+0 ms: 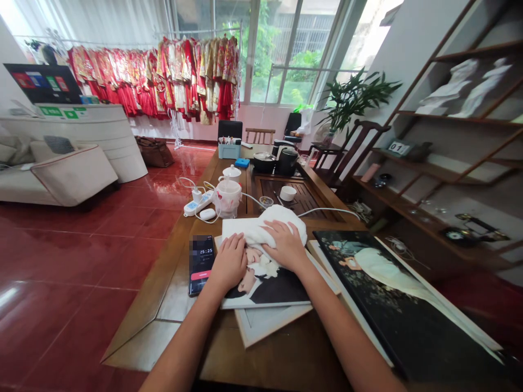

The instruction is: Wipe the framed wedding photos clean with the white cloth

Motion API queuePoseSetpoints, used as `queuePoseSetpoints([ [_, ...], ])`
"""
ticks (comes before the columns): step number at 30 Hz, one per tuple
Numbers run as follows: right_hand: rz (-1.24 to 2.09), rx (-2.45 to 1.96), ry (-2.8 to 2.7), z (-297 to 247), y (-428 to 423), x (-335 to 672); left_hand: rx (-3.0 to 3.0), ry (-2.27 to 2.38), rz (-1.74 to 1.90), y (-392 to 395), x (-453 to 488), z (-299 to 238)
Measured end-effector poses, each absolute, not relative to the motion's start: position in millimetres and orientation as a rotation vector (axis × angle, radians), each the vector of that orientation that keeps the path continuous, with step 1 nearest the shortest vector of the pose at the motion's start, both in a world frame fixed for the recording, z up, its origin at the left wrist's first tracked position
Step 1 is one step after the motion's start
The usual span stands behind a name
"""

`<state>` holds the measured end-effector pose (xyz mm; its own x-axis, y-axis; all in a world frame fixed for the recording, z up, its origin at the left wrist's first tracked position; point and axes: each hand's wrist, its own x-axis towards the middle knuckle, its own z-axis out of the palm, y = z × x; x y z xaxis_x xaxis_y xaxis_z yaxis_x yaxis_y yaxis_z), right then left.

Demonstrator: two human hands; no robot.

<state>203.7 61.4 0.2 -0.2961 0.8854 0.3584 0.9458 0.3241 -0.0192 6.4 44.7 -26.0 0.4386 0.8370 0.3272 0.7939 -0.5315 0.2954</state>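
Note:
A photo print (272, 286) of a couple lies on the wooden table (286, 354), on top of a white-edged frame (265, 324). My left hand (229, 262) rests flat on the print's left side, fingers stretched out. My right hand (286, 244) presses a white cloth (281, 220) onto the upper part of the print, fingers curled over it. A black phone (201, 264) with a timer on its screen lies just left of the print.
A large dark framed photo (392, 288) lies to the right. Behind the print are a white teapot (227, 196), a power strip (198, 202), cups and a kettle (288, 160). Shelves stand at right; red garments hang on a rack (163, 76) far left.

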Motion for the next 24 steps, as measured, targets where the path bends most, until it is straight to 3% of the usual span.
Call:
queuePoseSetpoints([
  [16, -0.179, -1.486, -2.41, 2, -48, 205, 2.562, 1.484, 0.684, 45, 7, -29],
  [24, -0.187, -1.522, -2.404, 7, -19, 210, 2.569, 1.478, 0.68, 43, 6, -29],
])
